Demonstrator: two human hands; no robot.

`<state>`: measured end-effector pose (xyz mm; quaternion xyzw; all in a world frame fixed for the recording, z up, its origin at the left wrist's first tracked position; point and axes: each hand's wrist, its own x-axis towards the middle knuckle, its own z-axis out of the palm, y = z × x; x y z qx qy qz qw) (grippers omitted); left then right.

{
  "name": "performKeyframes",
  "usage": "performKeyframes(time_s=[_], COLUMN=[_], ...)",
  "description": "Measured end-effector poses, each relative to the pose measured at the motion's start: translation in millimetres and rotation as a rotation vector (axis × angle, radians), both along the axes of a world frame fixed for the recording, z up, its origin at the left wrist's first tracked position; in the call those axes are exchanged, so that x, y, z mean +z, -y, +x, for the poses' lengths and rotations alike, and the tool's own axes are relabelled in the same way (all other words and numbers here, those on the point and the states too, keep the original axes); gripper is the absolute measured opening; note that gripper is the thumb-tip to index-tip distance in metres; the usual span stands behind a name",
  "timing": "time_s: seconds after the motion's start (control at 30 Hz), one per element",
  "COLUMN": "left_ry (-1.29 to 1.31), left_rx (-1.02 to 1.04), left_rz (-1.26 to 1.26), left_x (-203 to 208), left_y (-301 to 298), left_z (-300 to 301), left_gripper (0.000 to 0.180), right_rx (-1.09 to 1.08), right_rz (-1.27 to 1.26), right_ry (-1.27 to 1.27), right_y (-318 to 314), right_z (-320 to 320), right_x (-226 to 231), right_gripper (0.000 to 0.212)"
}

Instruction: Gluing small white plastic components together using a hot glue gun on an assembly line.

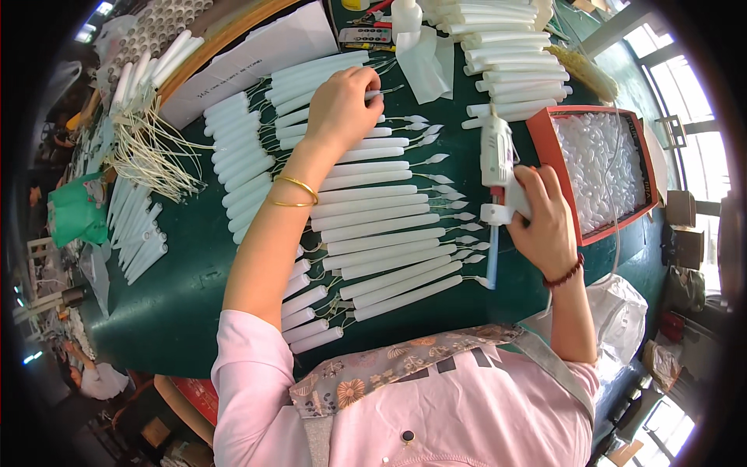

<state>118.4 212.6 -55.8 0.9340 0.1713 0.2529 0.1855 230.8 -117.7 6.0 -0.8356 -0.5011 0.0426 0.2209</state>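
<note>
My right hand point(545, 214) is wrapped round a white hot glue gun point(496, 156), nozzle pointing away from me, with a bluish glue stick point(493, 261) jutting from its near end. On the far left, my left hand point(342, 109) has its fingers pinched at the end of a white candle tube in the row, where a thin wire tip pokes out; the hand hides most of that tube. White candle tubes point(373, 210) lie side by side below it. Many carry flame-shaped white bulbs point(459, 216) on wires at their right ends; farther tubes show bare wires.
A red box point(554, 144) full of clear flame-shaped pieces point(603, 171) stands at the right. Shorter white tubes point(241, 156) line the left, near bundled cream wires point(156, 148). More white tubes point(517, 62), a remote control point(364, 36) and a white bottle point(406, 17) lie at the back.
</note>
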Motion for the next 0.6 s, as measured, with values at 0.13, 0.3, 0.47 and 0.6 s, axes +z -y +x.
performKeyframes(time_s=[0.13,0.3,0.47,0.6], left_ry=[0.102,0.054,0.136,0.124], left_rx=[-0.004,-0.017,-0.163,-0.149], left_rz=[-0.138,-0.208,-0.319,-0.318], left_x=[-3.3,8.7,6.5,5.6], left_y=[-2.4,5.3,3.4,6.5], left_z=[-10.6,-8.3,-13.1,-14.5], left_gripper=[0.014,0.013,0.008,0.007], right_rx=[0.174,0.177,0.205,0.222], right_rz=[0.258,0.204,0.231,0.209], right_ry=[0.074,0.021,0.047,0.037], right_y=[-50.7,-71.9,-71.8,-70.9], right_z=[2.5,4.1,6.0,4.9], right_x=[-15.0,-31.7,-44.0,-49.2], right_gripper=[0.055,0.045,0.042,0.039])
